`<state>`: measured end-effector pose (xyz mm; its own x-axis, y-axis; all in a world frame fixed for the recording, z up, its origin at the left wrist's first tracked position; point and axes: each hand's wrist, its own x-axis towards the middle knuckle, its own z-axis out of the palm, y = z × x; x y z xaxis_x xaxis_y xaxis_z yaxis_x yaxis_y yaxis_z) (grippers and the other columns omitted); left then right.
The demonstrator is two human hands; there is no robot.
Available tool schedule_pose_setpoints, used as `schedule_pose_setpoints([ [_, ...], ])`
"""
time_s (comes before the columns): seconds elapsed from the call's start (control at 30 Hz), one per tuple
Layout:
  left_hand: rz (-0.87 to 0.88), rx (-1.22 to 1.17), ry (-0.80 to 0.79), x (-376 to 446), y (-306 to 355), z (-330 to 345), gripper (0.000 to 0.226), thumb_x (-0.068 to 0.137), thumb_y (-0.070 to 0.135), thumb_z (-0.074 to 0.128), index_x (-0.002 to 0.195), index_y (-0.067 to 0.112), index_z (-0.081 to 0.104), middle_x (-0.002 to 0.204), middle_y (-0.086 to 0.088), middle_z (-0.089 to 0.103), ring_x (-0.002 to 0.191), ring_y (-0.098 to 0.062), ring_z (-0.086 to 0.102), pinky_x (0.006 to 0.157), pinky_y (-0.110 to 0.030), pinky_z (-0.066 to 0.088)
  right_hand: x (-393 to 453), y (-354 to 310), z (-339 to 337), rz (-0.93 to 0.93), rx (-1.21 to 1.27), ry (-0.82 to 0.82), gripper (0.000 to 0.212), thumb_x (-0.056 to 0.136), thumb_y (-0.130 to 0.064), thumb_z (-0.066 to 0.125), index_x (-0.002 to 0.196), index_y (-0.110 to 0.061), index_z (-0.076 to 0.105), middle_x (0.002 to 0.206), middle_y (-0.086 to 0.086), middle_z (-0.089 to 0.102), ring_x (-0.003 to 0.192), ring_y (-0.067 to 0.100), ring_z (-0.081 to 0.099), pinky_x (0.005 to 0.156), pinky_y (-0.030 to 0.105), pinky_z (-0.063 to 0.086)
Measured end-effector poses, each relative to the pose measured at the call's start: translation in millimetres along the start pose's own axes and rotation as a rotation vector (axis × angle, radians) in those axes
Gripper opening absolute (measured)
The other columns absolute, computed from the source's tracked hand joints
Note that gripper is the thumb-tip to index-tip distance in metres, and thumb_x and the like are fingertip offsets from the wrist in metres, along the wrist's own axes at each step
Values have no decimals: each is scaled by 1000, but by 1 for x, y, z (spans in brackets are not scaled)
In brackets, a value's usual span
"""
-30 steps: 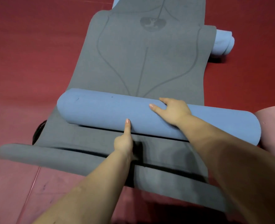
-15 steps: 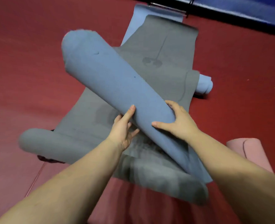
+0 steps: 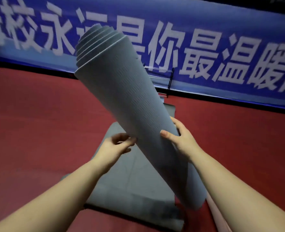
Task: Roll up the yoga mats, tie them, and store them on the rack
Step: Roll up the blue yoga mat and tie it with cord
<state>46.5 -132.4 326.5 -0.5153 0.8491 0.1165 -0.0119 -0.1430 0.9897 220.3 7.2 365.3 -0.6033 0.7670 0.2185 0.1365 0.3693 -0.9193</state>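
Observation:
A rolled blue-grey yoga mat [image 3: 121, 101] is held up in the air, tilted with its layered end toward the upper left and its lower end at the bottom right. My right hand [image 3: 180, 139] grips the roll from the right side, thumb across its front. My left hand [image 3: 116, 146] is at the roll's left edge with fingers curled, fingertips touching the mat. Beneath lies a grey yoga mat [image 3: 130, 181] spread on the red floor, with a rolled end [image 3: 138, 216] near me.
A black wire rack [image 3: 161, 77] stands at the far wall, partly hidden behind the held roll. A blue banner [image 3: 222, 52] with white characters covers the wall. A pink mat [image 3: 217, 215] shows by my right forearm. Red floor [image 3: 38, 123] extends on both sides.
The blue-grey roll went from lying across the grey mat to being lifted and tipped steeply upward. My view rose from the floor toward the wall and rack.

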Motion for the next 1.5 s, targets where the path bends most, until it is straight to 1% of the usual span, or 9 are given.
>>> schedule_pose_setpoints([
  [0.13,90,87,-18,-33,20,-10,57,72,21,80,119,24,48,128,3,54,124,-9,48,105,-39,40,-41,-21,10,57,228,-114,45,64,-39,74,107,-33,59,103,-7,69,90,5,66,75,18,50],
  [0.23,-2,-28,-224,-45,20,-16,107,44,50,90,133,34,33,130,7,56,117,-14,57,92,-40,51,-63,-9,28,168,417,-198,66,65,-46,73,121,-14,59,97,-3,73,87,10,69,70,21,54],
  [0.4,-96,54,-193,-52,-9,-27,88,44,40,85,123,32,45,125,3,60,111,-18,61,88,-50,53,-78,23,52,292,484,-192,65,71,-40,68,132,-25,53,124,-11,63,120,10,53,104,31,36],
  [0.6,-112,356,-68,-64,-53,-12,118,38,49,90,135,31,26,133,13,45,117,-7,49,97,-31,44,-73,24,67,380,511,-52,87,62,-79,55,133,-27,51,129,-7,58,122,14,50,106,37,37],
  [0.77,-108,504,-68,-65,-63,-5,138,30,63,83,141,35,7,140,12,23,126,-9,33,105,-36,37,-74,30,73,400,437,-29,81,57,-77,42,125,-33,49,126,-8,57,124,14,48,110,40,34],
  [0.87,-123,414,-104,-62,-66,-8,126,35,66,84,139,27,24,137,12,38,123,-7,43,103,-39,42,-81,34,74,399,366,-84,72,60,-75,42,119,-36,49,118,-11,57,116,11,50,106,33,35],
  [1.17,17,450,51,-82,-46,-3,123,32,58,88,136,40,25,135,16,43,122,-9,46,99,-40,45,-91,12,68,317,426,-113,76,65,-78,21,127,-39,43,142,-7,47,130,11,42,112,34,29],
  [1.37,-32,447,100,-88,-49,-9,126,39,53,89,140,34,17,140,12,35,124,-13,42,102,-37,41,-65,-76,41,47,160,-78,112,58,-96,22,149,-31,23,153,-10,27,140,8,25,116,32,13],
  [1.5,-44,484,69,-94,-47,-9,122,42,50,90,139,35,17,135,14,41,120,-15,46,94,-32,41,-39,-165,36,-180,-280,-154,68,93,-63,19,151,-27,18,158,-7,15,144,9,14,116,31,5],
])
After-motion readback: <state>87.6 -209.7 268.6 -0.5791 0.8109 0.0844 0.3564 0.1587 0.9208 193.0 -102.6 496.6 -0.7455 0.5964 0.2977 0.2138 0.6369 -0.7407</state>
